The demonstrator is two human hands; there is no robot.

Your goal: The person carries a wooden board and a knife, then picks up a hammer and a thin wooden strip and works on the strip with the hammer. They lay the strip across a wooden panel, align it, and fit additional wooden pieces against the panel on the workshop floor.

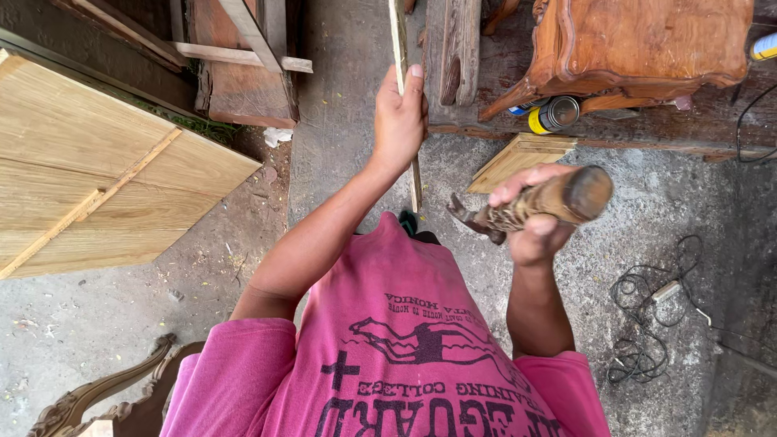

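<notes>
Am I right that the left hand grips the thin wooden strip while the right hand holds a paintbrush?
Not quite. In the head view the right hand holds a wooden-handled hammer, not a paintbrush. The left hand does grip the thin wooden strip.

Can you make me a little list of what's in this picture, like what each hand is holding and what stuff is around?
Left hand: grip closed around a thin wooden strip, held upright
Right hand: grip closed around the wooden handle of a hammer
Hammer head: points toward the strip, not touching it
Shirt: pink, dark print
Left side: pale wooden panel
Top right: carved brown furniture piece, yellow-rimmed can
Floor: concrete, tangled black cable
</notes>
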